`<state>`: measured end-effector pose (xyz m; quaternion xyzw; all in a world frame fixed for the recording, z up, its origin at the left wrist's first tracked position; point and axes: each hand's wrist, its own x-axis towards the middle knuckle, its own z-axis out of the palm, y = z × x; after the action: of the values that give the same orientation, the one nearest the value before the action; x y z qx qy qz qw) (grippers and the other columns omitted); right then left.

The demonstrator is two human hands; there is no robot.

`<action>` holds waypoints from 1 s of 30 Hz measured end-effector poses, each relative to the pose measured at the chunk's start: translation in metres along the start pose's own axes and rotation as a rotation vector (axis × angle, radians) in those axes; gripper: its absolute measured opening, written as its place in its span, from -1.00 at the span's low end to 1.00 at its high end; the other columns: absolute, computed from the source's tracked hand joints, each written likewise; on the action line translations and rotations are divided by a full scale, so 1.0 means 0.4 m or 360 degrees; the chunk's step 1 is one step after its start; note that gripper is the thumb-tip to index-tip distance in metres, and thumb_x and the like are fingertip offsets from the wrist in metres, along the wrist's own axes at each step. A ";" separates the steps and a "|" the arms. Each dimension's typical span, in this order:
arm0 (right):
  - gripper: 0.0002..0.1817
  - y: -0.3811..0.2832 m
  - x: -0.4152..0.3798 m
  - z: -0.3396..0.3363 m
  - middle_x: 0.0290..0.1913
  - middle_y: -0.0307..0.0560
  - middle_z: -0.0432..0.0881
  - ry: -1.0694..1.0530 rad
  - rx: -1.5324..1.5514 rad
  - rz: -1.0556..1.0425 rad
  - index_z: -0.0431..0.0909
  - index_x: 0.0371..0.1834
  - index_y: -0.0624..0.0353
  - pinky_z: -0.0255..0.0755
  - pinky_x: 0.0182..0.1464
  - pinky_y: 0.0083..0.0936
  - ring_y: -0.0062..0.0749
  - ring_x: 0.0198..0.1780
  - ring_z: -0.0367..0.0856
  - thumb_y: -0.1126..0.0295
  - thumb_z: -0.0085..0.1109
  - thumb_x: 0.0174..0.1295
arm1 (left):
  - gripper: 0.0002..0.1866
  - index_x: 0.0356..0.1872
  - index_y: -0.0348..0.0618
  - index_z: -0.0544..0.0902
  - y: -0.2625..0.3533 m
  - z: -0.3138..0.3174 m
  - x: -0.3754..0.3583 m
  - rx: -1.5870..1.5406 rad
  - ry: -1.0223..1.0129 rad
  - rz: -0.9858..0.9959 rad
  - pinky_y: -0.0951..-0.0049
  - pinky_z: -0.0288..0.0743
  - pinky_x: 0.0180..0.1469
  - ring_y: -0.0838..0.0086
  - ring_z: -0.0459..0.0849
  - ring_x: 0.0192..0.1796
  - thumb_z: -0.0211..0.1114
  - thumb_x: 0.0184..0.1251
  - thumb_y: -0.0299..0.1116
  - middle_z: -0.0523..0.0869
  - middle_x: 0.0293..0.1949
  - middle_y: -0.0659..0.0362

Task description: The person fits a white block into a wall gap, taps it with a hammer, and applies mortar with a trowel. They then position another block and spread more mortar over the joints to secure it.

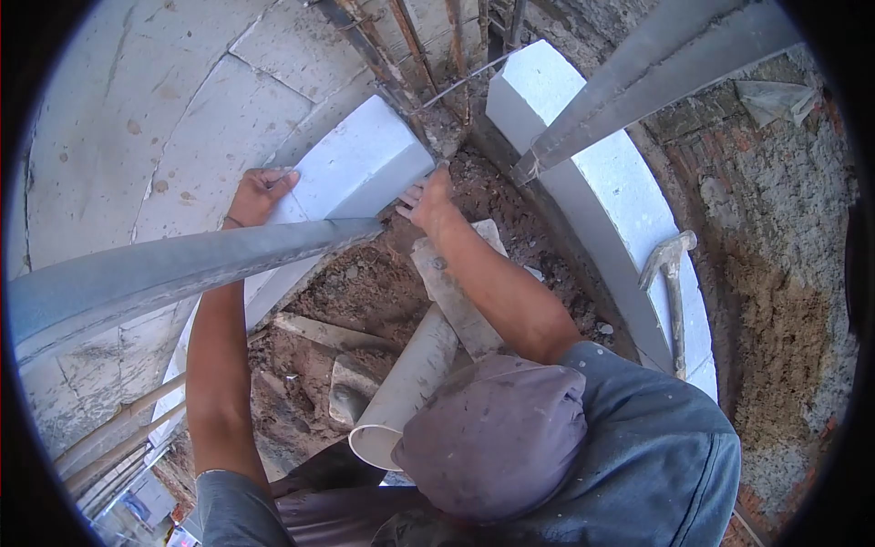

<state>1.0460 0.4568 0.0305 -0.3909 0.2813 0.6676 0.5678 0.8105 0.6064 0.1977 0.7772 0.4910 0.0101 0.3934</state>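
A white block (pixel 351 155) lies along the top of the low wall at the left, its end face toward the rebar corner. My left hand (pixel 260 196) is at the block's outer edge, fingers curled and thumb against it. My right hand (pixel 428 198) is at the near end, fingers closed around the lower corner and thumb up. A grey metal post (pixel 210 269) crosses over my left forearm and hides part of the wall. A hammer (pixel 673 273) lies on the white block row (pixel 629 196) at the right; neither hand touches it.
Rusty rebar (pixel 415 46) stands at the far corner. A second metal post (pixel 656 77) slants over the right row. Below are soil (pixel 365 292), a white pipe (pixel 415 378) and a board (pixel 437 273). A capped head (pixel 501 433) fills the bottom middle.
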 end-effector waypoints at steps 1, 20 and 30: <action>0.03 0.004 0.007 -0.002 0.62 0.21 0.18 -0.0023 0.0025 -0.0015 0.01 0.65 0.31 -0.22 0.64 0.16 0.05 0.65 0.08 -0.42 -0.53 0.47 | -0.59 -0.17 -0.39 0.81 0.006 0.001 -0.005 -0.0003 0.0003 -0.0007 0.40 0.52 0.01 0.45 0.69 -0.20 0.43 0.42 -0.12 0.84 -0.24 0.02; -0.08 -0.004 0.002 -0.006 0.50 0.01 0.40 0.0019 -0.0005 0.0043 0.22 0.59 0.07 -0.03 0.57 0.03 -0.11 0.58 0.23 -0.44 -0.43 0.45 | -0.65 -0.11 -0.33 0.82 0.000 -0.019 0.007 -0.0351 -0.0148 -0.0150 0.46 0.54 -0.23 0.63 0.62 -0.37 0.41 0.46 -0.17 0.83 -0.33 0.20; -0.19 0.002 0.042 -0.011 0.36 0.13 0.48 0.0047 0.0103 0.0046 0.38 0.42 0.09 0.04 0.58 0.05 -0.02 0.54 0.28 -0.35 -0.51 0.55 | -0.67 -0.09 -0.32 0.83 0.012 -0.006 -0.003 -0.0312 -0.0076 -0.0154 0.44 0.53 -0.06 0.59 0.64 -0.23 0.45 0.42 -0.19 0.84 -0.28 0.16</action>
<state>1.0453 0.4618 0.0140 -0.3781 0.3168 0.6603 0.5662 0.8126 0.6060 0.2027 0.7103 0.5152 0.0204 0.4792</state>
